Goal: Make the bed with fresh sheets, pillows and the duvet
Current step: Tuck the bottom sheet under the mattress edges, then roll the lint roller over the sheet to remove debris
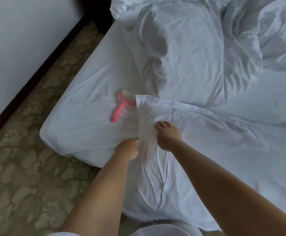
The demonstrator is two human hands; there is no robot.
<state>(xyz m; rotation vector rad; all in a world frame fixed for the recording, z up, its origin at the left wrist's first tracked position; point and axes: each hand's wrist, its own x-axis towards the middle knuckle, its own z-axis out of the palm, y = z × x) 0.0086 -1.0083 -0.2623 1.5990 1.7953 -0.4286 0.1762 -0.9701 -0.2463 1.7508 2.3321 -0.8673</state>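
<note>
A white duvet cover (207, 142) lies bunched over the near corner of the bed, its corner flap pointing toward the upper left. My left hand (127, 148) grips a fold of that cover at the bed's near edge. My right hand (168, 136) grips the same cloth just to the right, fingers curled into it. A crumpled white duvet (190, 53) is heaped across the far half of the bed. The mattress wears a white sheet (87, 103), visible on the left side.
A pink lint roller (120, 108) lies on the sheet, its head partly under the cover's corner. Patterned carpet (28, 167) runs along the left of the bed. A white wall with a dark baseboard (36, 72) stands beyond it.
</note>
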